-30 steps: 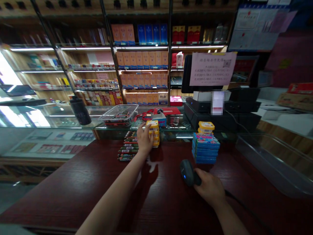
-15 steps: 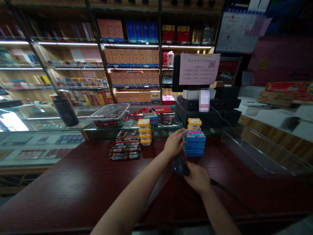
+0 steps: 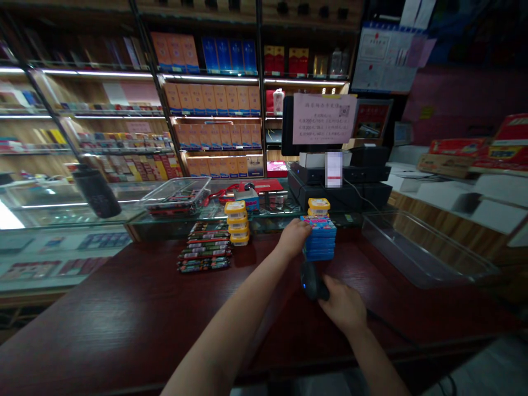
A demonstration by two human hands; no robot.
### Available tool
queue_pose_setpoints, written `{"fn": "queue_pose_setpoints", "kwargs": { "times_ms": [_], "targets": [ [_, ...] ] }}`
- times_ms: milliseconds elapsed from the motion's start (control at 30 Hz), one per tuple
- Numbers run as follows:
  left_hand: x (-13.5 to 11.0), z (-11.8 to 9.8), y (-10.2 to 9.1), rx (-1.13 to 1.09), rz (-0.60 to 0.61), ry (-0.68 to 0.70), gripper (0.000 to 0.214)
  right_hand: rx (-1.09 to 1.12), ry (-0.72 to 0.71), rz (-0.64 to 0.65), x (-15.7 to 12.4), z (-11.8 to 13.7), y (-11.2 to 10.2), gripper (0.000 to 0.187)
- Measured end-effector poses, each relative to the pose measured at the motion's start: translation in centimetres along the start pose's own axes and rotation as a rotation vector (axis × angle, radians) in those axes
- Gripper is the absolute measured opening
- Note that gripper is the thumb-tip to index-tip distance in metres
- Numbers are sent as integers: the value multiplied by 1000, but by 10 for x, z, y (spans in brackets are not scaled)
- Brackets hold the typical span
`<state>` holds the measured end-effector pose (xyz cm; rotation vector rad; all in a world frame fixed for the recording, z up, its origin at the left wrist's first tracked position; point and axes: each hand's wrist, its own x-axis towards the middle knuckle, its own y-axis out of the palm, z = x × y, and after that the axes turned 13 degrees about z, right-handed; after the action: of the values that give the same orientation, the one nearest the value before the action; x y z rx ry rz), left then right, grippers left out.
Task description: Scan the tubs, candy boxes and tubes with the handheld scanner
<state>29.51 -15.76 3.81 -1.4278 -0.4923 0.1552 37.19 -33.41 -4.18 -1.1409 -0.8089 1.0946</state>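
Two bare hands work just right of the frame's middle, one above the other. The left hand [image 3: 293, 237] reaches in on a long diagonal from the bottom edge. Its fingers bend around the left end of a stack of blue packets [image 3: 320, 242] and grasp it near the top. How many packets the fingers take in cannot be told. The right hand [image 3: 345, 303] sits lower and a little to the right, clenched on the handle of a dark barcode scanner [image 3: 311, 279]. The scanner's head, with a small blue light, points up the frame at the stack.

So the stack lies straight up the frame from the scanner, near it but apart, and the left hand is the nearer one, already touching. The packets lie flat with their long sides running left to right. Two yellow-lidded tubs [image 3: 318, 207] rest on top of them. The scanner's cable [image 3: 396, 330] trails off toward the lower right over the dark red wooden counter [image 3: 124, 308].

Left of the hands stand a taller pile of yellow-lidded tubs [image 3: 236, 223] and beside it a stack of long dark snack packs [image 3: 205, 248]. An empty clear plastic bin [image 3: 421, 250] sits at the right. The black till [image 3: 342, 184] stands above the blue stack, with lit shelves of cartons [image 3: 214, 99] across the upper frame.
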Motion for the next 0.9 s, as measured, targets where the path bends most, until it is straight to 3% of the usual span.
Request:
{"fn": "queue_pose_setpoints", "kwargs": {
  "times_ms": [133,267,400,500,633,733,900],
  "targets": [
    [1,-1,-3,16,-76,-30,21,-3,-23,-21,-1,2,2,16],
    [14,-6,11,-137,-110,-2,54,-8,-23,-22,4,1,7,18],
    [26,-9,22,-229,-85,-16,46,-18,-5,-16,8,-2,13,20],
    [24,-9,17,-196,-77,22,36,-24,1,-17,9,-2,14,19],
    [13,-8,3,-70,-77,82,25,-25,2,-24,9,-3,14,24],
    [-5,-5,-7,-52,-168,86,23,-19,-1,-28,9,-4,15,25],
    [-49,7,-10,-196,-375,-110,23,0,-10,-36,8,-6,16,18]
  ]
}}
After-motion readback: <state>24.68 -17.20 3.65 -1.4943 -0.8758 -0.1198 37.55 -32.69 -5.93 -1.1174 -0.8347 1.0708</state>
